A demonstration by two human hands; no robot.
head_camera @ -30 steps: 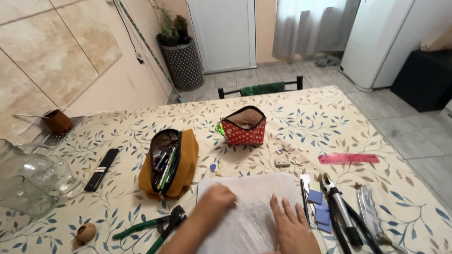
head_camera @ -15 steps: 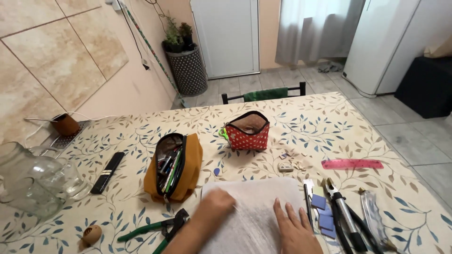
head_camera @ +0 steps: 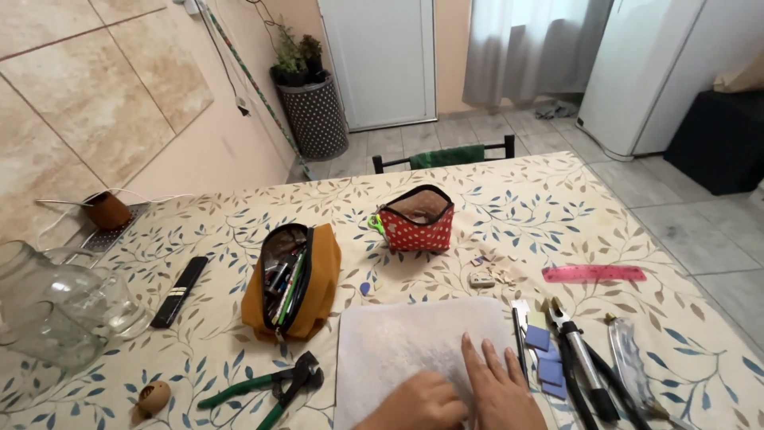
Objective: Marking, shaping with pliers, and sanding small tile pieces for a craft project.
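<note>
A white sheet of paper (head_camera: pixel 406 346) lies flat on the leaf-patterned tablecloth (head_camera: pixel 541 199) at the near edge. My left hand (head_camera: pixel 418 406) rests on its lower part with fingers curled. My right hand (head_camera: pixel 497 386) lies beside it, fingers stretched flat on the sheet near its right edge. Neither hand holds anything.
An open mustard pencil case (head_camera: pixel 293 280) and a red dotted pouch (head_camera: pixel 418 220) sit beyond the sheet. Green-handled pliers (head_camera: pixel 267 386) lie left of it; cutters (head_camera: pixel 581 358), blue squares (head_camera: pixel 545 354) and a pink ruler (head_camera: pixel 593 273) right. A glass jug (head_camera: pixel 52 306), a black remote (head_camera: pixel 180 291) and a chair (head_camera: pixel 446 155) are further off.
My left hand has drawn back toward me and curled up next to my right hand. The view has tilted up slightly.
</note>
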